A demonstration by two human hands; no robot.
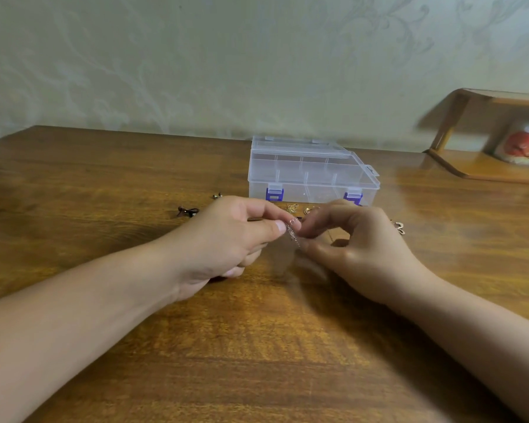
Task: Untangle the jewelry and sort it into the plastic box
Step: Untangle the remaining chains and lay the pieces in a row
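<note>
A thin silver chain [291, 232] hangs between my two hands above the wooden table [257, 346]. My left hand [226, 239] pinches its upper part between thumb and forefinger. My right hand [358, 239] pinches the same chain from the right, fingertips almost touching the left ones. Behind the hands stands the clear plastic box [310, 172] with purple latches, its lid shut, dividers showing through. Gold jewelry pieces [293, 207] lie just in front of the box, partly hidden by my fingers.
A dark bow-shaped piece [187, 211] and a small dark stud [217, 196] lie left of my hands. Another gold piece [399, 226] lies right of my right hand. A wooden shelf [489, 166] holding a mug stands at the far right. The wall runs behind the table.
</note>
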